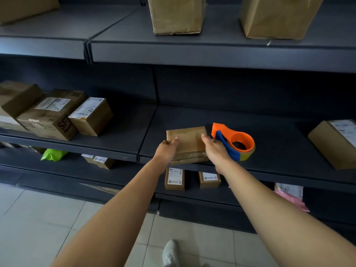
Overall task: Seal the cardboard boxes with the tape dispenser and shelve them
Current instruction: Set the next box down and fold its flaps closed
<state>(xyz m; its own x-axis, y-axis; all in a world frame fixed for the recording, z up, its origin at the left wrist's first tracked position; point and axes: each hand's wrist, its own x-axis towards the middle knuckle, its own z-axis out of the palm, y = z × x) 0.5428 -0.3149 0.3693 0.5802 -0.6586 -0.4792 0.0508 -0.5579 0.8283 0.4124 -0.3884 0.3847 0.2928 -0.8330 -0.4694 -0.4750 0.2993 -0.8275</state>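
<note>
A small flat cardboard box (189,140) lies at the front edge of the dark middle shelf (279,147). My left hand (167,150) grips its left side, thumb on top. My right hand (216,149) holds the blue handle of an orange tape dispenser (236,142) with a brown tape roll. The dispenser's front end rests at the box's upper right corner. The fingers under the handle are hidden.
Several labelled boxes (57,114) crowd the middle shelf's left. A larger box (335,143) sits at its right. Two tall boxes (176,15) stand on the upper shelf. Small boxes (174,179), a green bag (53,154) and a pink parcel (291,195) lie below. Pale tiled floor.
</note>
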